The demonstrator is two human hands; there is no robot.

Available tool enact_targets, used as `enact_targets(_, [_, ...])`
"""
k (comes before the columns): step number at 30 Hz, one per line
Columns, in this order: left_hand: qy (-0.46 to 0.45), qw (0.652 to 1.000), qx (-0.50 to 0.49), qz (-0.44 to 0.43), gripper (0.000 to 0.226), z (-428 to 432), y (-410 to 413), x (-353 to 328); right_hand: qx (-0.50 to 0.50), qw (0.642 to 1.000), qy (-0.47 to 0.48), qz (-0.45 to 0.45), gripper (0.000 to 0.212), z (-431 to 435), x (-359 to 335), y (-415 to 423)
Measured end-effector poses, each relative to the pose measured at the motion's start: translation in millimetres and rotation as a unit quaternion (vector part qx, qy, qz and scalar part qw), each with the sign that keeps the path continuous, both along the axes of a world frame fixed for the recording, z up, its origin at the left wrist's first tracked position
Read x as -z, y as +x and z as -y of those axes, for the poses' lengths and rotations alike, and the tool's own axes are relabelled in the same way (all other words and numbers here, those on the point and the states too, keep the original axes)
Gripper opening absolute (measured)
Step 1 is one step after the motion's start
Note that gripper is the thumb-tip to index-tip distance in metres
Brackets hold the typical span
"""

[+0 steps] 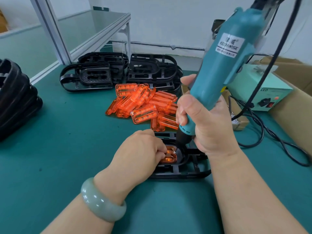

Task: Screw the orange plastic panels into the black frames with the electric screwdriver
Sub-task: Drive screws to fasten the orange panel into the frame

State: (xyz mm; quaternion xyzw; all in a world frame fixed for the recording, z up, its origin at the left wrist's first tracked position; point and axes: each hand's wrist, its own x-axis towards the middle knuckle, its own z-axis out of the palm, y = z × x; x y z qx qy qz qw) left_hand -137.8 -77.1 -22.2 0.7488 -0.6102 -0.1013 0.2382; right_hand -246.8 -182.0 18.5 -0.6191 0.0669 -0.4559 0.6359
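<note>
Hands busy: right hand (208,125) grips KEENWISE screwdriver (224,65), left hand (140,150) holds orange panel (170,158).

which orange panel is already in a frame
The orange panel held down by the left hand, seated in the nearest black frame; the rest lie loose in a pile on the mat.

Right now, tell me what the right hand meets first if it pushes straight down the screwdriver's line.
Likely the orange panel in the black frame, at its far right corner; contact is unclear.
</note>
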Motion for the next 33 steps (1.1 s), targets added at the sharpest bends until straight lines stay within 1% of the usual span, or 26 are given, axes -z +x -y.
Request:
enact_targets(4, [-0.008,1.0,0.001,-0.015,0.013,-0.1,-0.2,-0.3,0.002,1.0,0.004,-0.008,0.028,-2.0,-1.8,1.8])
enact_targets(8, [-0.013,1.0,0.0,-0.021,0.012,0.5,0.0,0.0,0.011,1.0,-0.002,-0.015,0.02,-2.1,-1.3,1.1])
enact_targets(10, [-0.011,1.0,0.001,-0.02,0.012,0.6,0.1,0.3,0.002,1.0,0.006,-0.01,0.02,-0.9,-0.3,-0.7])
enact_targets(14, [-0.009,1.0,-0.001,-0.023,0.011,1.2,-0.1,0.0,-0.022,1.0,0.009,-0.007,0.022,-0.2,-0.1,-1.2])
enact_targets(17, [-0.011,0.999,-0.002,-0.031,0.01,1.4,-0.2,-0.1,-0.028,0.999,-0.004,-0.016,0.031,-1.1,-0.7,1.8])
enact_targets(19, [-0.013,0.999,-0.003,-0.033,0.01,1.3,-0.2,0.2,-0.023,1.0,0.001,-0.018,0.034,-1.0,0.0,3.2])
enact_targets(20, [-0.013,0.999,-0.004,-0.034,0.01,1.2,-0.2,0.3,-0.021,1.0,0.004,-0.017,0.031,-0.9,0.3,3.5])
enact_targets(23, [-0.011,0.999,-0.005,-0.036,0.01,1.3,0.0,0.3,-0.029,0.999,0.02,-0.005,0.014,1.1,0.6,2.6])
enact_targets(24, [-0.01,0.999,-0.005,-0.036,0.009,1.4,0.0,0.2,-0.032,0.999,0.023,-0.004,0.013,1.8,0.5,1.8])
enact_targets(29, [-0.011,0.999,-0.006,-0.037,0.008,2.5,0.5,1.1,-0.015,1.0,0.018,-0.002,0.02,0.6,0.7,0.1])
enact_targets(33, [-0.018,0.999,-0.009,-0.044,0.007,2.3,0.6,1.7,-0.03,0.999,0.016,0.012,0.024,2.3,3.6,-2.7])
